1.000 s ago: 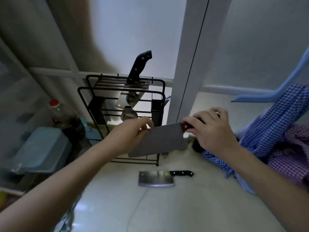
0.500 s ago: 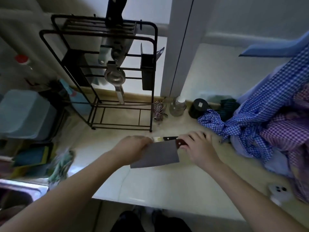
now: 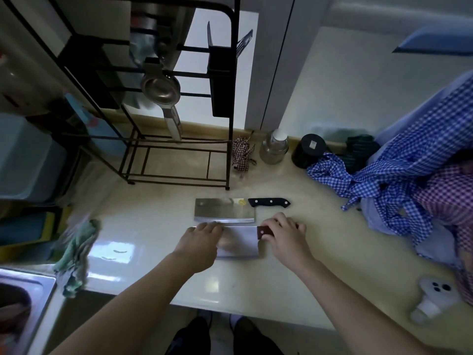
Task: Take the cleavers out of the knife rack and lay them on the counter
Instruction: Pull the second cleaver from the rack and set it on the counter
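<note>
A cleaver with a black handle [image 3: 225, 210] lies flat on the pale counter [image 3: 320, 242], in front of the black wire knife rack [image 3: 176, 160]. Just nearer to me a second cleaver [image 3: 240, 242] with a reddish-brown handle lies flat on the counter, parallel to the first. My left hand [image 3: 199, 242] rests on the left end of its blade. My right hand [image 3: 286, 235] is closed around its handle. A third knife hangs in the rack at the top edge, mostly cut off.
A metal strainer [image 3: 160, 90] hangs in the rack. A glass jar [image 3: 274, 148], a black jar [image 3: 308, 149] and checked cloths [image 3: 399, 180] line the back and right. A green rag [image 3: 76, 249] lies left, beside the sink [image 3: 25, 298]. A white object [image 3: 435, 295] sits front right.
Both hands carried the brown-handled cleaver down from in front of the rack and set it flat on the counter, just before the black-handled one. The camera tilted downward.
</note>
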